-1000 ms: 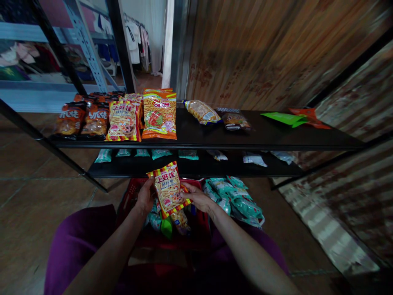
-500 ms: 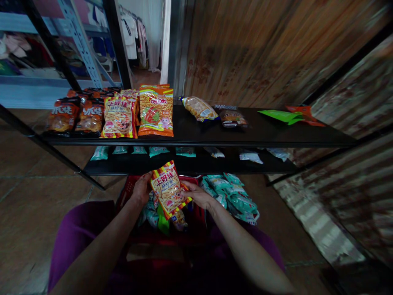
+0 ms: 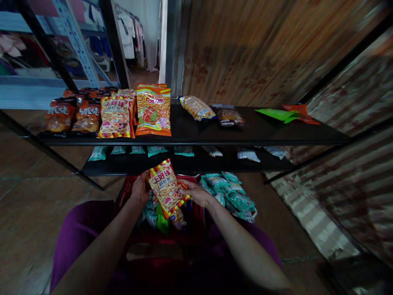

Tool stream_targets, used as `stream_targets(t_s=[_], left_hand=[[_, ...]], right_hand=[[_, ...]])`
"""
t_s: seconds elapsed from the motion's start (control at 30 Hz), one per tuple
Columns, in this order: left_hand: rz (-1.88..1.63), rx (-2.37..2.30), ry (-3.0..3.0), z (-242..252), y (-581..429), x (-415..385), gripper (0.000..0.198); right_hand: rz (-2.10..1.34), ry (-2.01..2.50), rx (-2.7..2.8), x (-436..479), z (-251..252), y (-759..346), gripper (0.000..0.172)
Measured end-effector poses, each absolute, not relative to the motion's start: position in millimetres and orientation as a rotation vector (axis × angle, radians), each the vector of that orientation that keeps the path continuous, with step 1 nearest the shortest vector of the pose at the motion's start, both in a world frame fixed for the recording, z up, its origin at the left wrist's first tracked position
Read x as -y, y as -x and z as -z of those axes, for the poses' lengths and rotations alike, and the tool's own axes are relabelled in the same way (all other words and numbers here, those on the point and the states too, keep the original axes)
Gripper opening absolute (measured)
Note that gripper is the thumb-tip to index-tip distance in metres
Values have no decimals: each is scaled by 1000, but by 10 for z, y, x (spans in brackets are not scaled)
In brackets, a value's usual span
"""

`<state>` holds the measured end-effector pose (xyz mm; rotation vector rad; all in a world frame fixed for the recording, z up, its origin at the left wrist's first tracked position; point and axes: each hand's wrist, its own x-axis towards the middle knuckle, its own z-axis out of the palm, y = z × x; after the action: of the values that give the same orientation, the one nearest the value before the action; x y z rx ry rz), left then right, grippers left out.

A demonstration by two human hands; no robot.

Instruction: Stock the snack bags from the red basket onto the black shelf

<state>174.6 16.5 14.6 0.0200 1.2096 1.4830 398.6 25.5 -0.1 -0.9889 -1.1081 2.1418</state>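
Observation:
Both hands hold one snack bag (image 3: 166, 188), yellow and orange with red-striped ends, tilted up over a red basket (image 3: 130, 189). My left hand (image 3: 139, 189) grips its left edge. My right hand (image 3: 194, 192) grips its right edge. The basket holds more packets, among them a green one (image 3: 161, 217). On the black top shelf (image 3: 245, 133) stand matching striped bags (image 3: 116, 117), an orange bag (image 3: 152, 110) and dark orange bags (image 3: 59, 116).
A clear packet (image 3: 196, 107), a dark packet (image 3: 229, 116) and a flat green pouch (image 3: 276, 114) lie farther right on the shelf. Teal packets (image 3: 155, 150) line the lower shelf. A heap of teal packets (image 3: 235, 196) lies on the floor beside the basket.
The bag and both hands have stayed nearly still over the basket; the view has shifted slightly, with everything sliding a little left and up.

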Motion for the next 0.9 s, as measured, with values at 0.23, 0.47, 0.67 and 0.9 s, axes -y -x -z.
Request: stream_targets(t_s=[0.23,0.47,0.67,0.9], left_hand=[[-1376,-1112,-39,-205,-1794,-24,22],[-1148,-952,-140,43,-2057,528,39],[-1251,-1031,-131,104,-2188,643,37],[-1138,-1067,-212,34,-2033,664,41]], right_hand=[[-2100,1094,1014,-263,51,-4023,52],[-2028,1174,986,-257,53,-4002,53],[-2092,1140,996,-203,32,-3960,56],[-1959,1116,882,-274,-124,-3963,35]])
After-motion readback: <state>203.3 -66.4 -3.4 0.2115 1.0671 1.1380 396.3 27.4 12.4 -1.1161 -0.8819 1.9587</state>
